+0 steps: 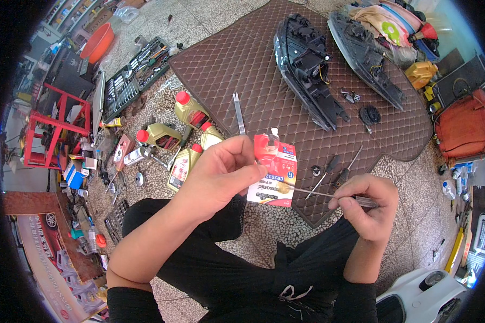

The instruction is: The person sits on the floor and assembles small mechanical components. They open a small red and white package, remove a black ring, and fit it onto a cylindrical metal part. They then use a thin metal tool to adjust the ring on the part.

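Observation:
My left hand [223, 172] pinches a red and white battery card [279, 161] between thumb and fingers, holding it up over my lap. In my right hand [367, 207] is a thin screwdriver [313, 192], its clear handle partly hidden by the fingers. The shaft points left, and its tip meets the card's printed face in this view. A small yellowish blob [284, 187] shows at the tip; whether it sits on the tip or on the card I cannot tell.
Two black headlight housings [307, 70] [364, 59] lie on a brown quilted mat [226, 64]. Screwdrivers [326, 167] rest near its front edge. Several gold bottles with red caps [186, 161] stand at left, beside an open socket set [134, 78]. A white car-shaped object [423, 293] is lower right.

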Motion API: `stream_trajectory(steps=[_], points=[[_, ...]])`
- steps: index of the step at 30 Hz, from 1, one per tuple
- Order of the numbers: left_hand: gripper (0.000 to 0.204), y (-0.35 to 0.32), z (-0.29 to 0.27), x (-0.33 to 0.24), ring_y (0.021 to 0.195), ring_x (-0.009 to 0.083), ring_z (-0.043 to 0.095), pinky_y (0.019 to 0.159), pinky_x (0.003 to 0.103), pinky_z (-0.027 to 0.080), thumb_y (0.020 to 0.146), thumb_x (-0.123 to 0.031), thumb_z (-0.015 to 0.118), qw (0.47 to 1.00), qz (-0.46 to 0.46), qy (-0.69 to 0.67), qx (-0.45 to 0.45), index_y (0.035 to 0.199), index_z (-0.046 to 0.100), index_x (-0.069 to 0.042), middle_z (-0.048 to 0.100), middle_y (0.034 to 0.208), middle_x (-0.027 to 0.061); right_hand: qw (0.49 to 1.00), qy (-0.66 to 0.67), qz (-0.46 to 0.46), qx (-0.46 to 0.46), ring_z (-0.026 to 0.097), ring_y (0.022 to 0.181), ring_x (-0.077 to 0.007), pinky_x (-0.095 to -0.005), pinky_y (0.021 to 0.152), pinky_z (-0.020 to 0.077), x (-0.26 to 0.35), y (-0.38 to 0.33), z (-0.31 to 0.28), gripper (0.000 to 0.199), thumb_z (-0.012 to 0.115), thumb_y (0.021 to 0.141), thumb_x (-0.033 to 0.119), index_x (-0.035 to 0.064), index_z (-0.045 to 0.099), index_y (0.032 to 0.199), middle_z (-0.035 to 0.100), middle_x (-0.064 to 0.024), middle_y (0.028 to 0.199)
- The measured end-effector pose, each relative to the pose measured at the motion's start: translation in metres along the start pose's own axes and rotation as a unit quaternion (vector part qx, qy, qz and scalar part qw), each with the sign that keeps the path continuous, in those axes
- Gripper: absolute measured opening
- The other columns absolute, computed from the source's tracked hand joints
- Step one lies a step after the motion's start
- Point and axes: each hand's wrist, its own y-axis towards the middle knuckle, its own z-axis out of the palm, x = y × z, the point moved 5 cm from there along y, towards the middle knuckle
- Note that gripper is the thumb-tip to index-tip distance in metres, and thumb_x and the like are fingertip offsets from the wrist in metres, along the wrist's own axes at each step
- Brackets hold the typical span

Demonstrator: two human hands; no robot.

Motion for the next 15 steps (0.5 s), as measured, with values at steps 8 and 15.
stream_trajectory(steps=[8,15], points=[[0.014,-0.0015,-0.0014,-0.0005,0.068,-0.0005,0.053,0.057,0.018,0.037,0.095,-0.005,0.069,1.000,-0.002,-0.003,0.001,0.088,0.057,-0.009,0.061,0.081,-0.0062,1.000,-0.003,-0.005,0.003,0.070,0.065,-0.0116,-0.0232,0.059,0.0516,0.0019,0.0000,0.0070,0.003,0.073,0.083,0.001,0.0021,0.072,0.085,0.074,-0.0059,0.075],[0.014,0.0000,-0.0006,0.0025,0.067,-0.0003,0.052,0.057,0.018,0.037,0.095,-0.005,0.069,1.000,-0.006,0.004,-0.007,0.088,0.058,-0.009,0.061,0.080,-0.0063,0.999,-0.045,-0.002,0.020,0.070,0.064,-0.0125,-0.0239,0.058,0.0515,0.0030,-0.0003,-0.0009,0.005,0.075,0.083,0.002,0.0027,0.072,0.087,0.074,-0.0054,0.075]])
